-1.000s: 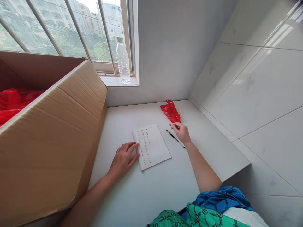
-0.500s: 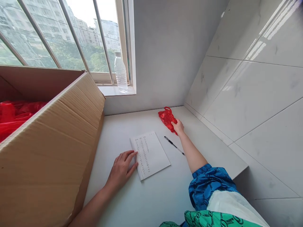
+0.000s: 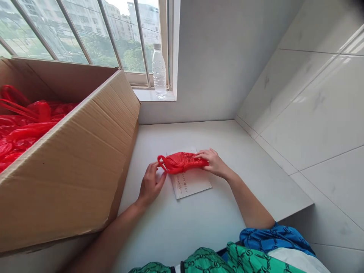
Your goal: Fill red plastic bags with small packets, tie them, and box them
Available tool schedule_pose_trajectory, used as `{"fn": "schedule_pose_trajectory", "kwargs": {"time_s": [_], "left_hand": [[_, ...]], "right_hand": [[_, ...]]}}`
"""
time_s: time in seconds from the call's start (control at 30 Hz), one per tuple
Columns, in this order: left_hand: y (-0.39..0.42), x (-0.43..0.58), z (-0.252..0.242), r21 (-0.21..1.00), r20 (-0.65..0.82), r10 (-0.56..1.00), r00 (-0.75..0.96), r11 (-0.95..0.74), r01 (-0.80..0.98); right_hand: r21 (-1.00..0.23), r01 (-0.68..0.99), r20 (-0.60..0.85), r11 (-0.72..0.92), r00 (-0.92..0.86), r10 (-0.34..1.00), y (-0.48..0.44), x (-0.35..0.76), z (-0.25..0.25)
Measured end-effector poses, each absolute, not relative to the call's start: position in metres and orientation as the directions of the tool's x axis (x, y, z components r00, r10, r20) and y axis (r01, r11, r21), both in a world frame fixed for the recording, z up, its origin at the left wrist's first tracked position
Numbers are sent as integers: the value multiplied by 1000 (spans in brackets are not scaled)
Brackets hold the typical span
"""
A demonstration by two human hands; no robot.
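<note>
A crumpled red plastic bag (image 3: 182, 162) with a loop handle stretches between my hands, over the upper part of a white booklet (image 3: 196, 184). My right hand (image 3: 213, 162) grips the bag's right end between thumb and fingers. At the other end, my left hand (image 3: 152, 182) has its fingertips at the loop handle, with thumb and fingers apart. Rows of small dark marks show on the booklet's uncovered lower part. No pen shows; the bag, right hand or forearm may cover it.
On the left stands a large open cardboard box (image 3: 93, 151) with red plastic bags (image 3: 31, 129) inside. A clear water bottle (image 3: 159, 72) is on the sill of the barred window. The white table (image 3: 199, 220) meets a grey wall behind and a tiled wall at right.
My right hand has carried the red bag left and toward me, from beside the pen to over the booklet. My left hand has moved off the booklet's edge to the bag's handle. The view has shifted.
</note>
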State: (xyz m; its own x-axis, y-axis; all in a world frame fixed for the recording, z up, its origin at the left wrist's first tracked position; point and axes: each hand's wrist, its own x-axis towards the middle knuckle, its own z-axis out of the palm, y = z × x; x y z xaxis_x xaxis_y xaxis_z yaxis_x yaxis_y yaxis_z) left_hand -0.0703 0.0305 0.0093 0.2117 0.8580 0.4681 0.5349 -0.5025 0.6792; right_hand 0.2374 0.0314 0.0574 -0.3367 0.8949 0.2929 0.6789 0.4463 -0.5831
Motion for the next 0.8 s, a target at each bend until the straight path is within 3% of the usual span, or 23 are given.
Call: {"fn": "schedule_pose_trajectory", "kwargs": {"time_s": [0.07,0.17,0.2,0.27,0.37,0.43,0.63,0.8], "left_hand": [[31,-71,16,775,527,850,-20,-471,421],[31,-68,35,777,611,766,-200,-532,337],[30,-65,42,752,634,755,-168,-552,359],[29,-56,56,666,640,766,59,-591,456],[29,-40,64,456,479,732,485,-679,575],[31,-32,60,332,387,687,615,-726,602],[36,-29,45,163,346,606,716,-790,591],[34,-32,44,175,364,617,697,-781,600]], "right_hand": [[-592,678,214,436,-389,896,19,238,60],[-595,666,291,449,-342,893,5,237,68],[-570,682,345,459,-308,886,2,234,70],[-495,724,430,481,-277,859,-2,226,70],[-367,783,452,502,-322,832,-6,208,60],[-276,829,438,487,-342,831,-6,197,50],[-148,842,445,518,-411,795,-1,191,37],[-156,821,462,550,-431,775,0,196,45]]}}
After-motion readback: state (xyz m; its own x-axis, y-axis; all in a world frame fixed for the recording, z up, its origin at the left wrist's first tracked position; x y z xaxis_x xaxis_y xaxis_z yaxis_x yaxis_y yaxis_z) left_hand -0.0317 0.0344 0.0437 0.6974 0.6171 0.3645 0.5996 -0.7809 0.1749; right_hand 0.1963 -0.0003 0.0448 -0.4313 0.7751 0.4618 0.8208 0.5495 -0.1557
